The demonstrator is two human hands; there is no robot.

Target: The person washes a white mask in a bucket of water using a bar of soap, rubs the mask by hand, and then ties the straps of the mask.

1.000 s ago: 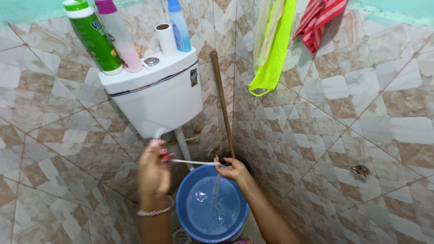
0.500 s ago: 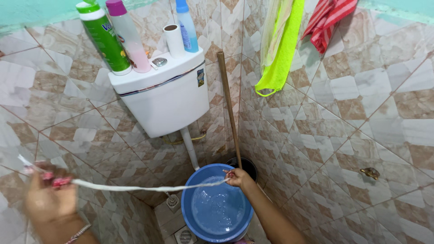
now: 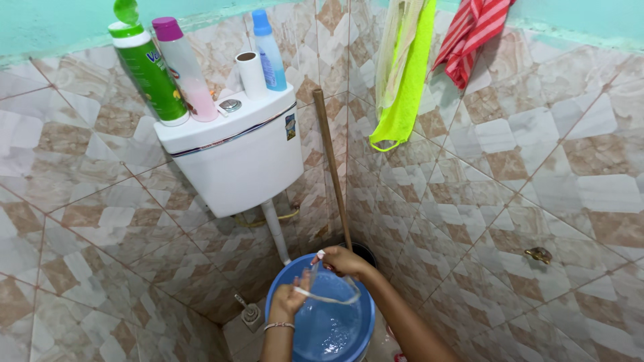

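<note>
Both my hands are over a blue bucket [image 3: 278, 300] with water in it, low in the view. My left hand [image 3: 290, 300] pinches one end of a thin white cord [image 3: 335, 299]. My right hand [image 3: 343, 261] grips the other end, higher up at the bucket's far rim. The cord sags in a short loop between them above the water.
A white toilet cistern [image 3: 238, 155] hangs on the tiled wall, with a green bottle [image 3: 145, 70], a pink-capped bottle [image 3: 184, 67], a blue bottle [image 3: 270, 51] and a paper roll [image 3: 251, 74] on top. A wooden stick [image 3: 331, 164] leans in the corner. Yellow-green [image 3: 404, 80] and red striped cloths [image 3: 469, 33] hang right.
My left hand, which had pulled the cord far out to the left, has come back to the bucket. The cord went from a long taut line to a short slack loop.
</note>
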